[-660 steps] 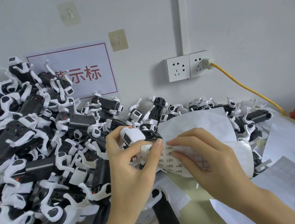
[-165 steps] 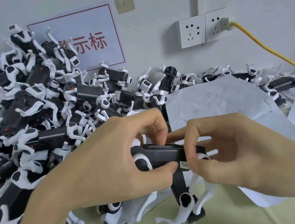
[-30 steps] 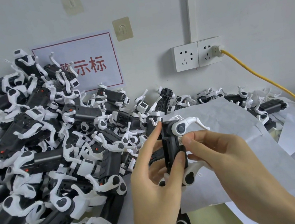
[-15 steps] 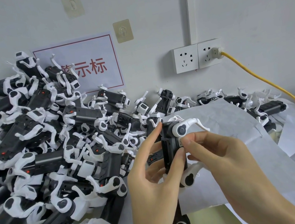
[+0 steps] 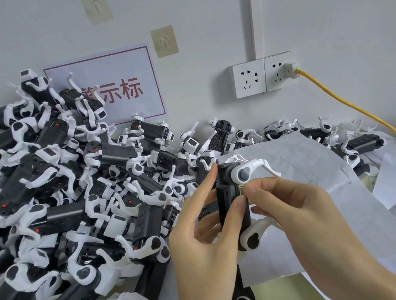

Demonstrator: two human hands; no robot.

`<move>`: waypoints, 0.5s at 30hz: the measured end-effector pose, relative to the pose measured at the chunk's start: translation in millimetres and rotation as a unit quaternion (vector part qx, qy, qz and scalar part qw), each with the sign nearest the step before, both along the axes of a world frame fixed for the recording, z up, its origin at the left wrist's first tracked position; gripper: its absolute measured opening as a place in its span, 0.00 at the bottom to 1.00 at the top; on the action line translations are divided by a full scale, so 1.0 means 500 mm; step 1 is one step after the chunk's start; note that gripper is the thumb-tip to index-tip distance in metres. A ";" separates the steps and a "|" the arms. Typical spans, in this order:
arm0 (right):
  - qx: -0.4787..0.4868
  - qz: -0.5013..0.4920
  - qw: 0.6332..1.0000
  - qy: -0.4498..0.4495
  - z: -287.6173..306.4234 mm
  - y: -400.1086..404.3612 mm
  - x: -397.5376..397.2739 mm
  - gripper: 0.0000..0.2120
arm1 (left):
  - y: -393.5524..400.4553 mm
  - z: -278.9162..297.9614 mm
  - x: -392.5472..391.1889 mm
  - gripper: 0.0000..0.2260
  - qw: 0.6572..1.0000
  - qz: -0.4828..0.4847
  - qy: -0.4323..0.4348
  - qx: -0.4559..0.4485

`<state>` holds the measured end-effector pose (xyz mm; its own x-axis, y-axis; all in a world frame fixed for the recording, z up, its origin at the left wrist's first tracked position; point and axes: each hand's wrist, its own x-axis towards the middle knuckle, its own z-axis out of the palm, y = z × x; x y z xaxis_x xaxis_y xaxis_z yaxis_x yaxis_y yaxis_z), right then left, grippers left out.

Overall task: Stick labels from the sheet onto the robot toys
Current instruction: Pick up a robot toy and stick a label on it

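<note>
Hands meet at one toy [image 5: 231, 196] raised upright over the bench [image 5: 282, 298]: the left hand [image 5: 203, 251] grips its black body between thumb and fingers, the right hand [image 5: 298, 209] pinches at a small label [image 5: 242, 189] on its side. Light, stiff and smooth by the look of it, the toy is probably best held by its blocky body, since the thin white legs seem likely to swivel or snap. Behind lie crinkled, limp backing sheets [image 5: 300, 172] and, to the left, a tangled heap [image 5: 56, 199] of glossy black-and-white toys.
</note>
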<state>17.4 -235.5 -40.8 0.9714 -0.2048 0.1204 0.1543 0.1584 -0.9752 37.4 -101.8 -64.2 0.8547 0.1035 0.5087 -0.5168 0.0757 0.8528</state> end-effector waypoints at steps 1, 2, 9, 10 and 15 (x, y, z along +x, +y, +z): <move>0.003 0.000 1.000 0.001 -0.001 0.000 0.000 0.07 | -0.001 0.000 0.000 0.23 1.000 -0.001 0.002 -0.002; 0.004 0.001 1.000 0.003 -0.001 0.000 0.001 0.07 | -0.001 0.000 0.000 0.23 1.000 -0.001 0.004 -0.003; 0.001 0.004 1.000 0.000 -0.003 -0.001 0.002 0.07 | -0.001 0.001 -0.001 0.22 1.000 0.002 0.007 0.002; -0.001 0.004 1.000 -0.001 -0.003 -0.001 0.002 0.07 | -0.001 0.001 -0.001 0.22 1.000 0.003 0.007 0.001; -0.005 0.005 1.000 -0.008 -0.009 0.002 0.002 0.06 | -0.003 -0.005 0.003 0.21 1.000 0.014 0.006 -0.007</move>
<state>18.4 -234.5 -45.2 0.9710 -0.1949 0.1384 0.1691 0.1510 -0.9740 39.0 -103.5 -66.9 0.8573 0.1342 0.4970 -0.5088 0.0740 0.8577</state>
